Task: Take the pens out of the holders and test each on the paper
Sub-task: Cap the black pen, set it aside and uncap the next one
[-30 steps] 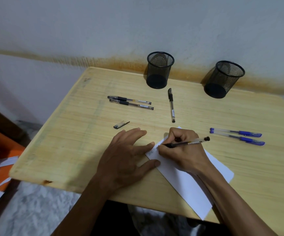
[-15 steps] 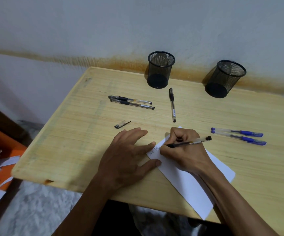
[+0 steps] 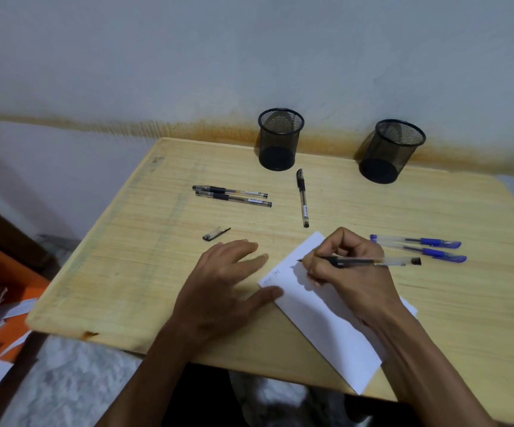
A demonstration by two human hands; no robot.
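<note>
The right hand (image 3: 354,272) has its grip clenched around a clear-barrelled pen (image 3: 370,261) with a black rubber sleeve, its fine tip hovering at the white paper (image 3: 320,322) right of centre. The left hand (image 3: 218,291) lies flat and released, fingers spread on the pale wood-grain tabletop (image 3: 132,266), thumb touching the sheet's left edge beside faint scribbles. The paper is a smooth rectangle, angled, its lower corner overhanging the near edge. A loose black cap (image 3: 216,234) lies above the left hand. Two clear black-ink pens (image 3: 232,195) lie side by side upper centre, another pen (image 3: 302,197) lies nearly vertical beside them. Two translucent blue pens (image 3: 419,248) rest at right. Two round black mesh holders (image 3: 280,138) (image 3: 390,151) stand at the back, against the stained wall.
</note>
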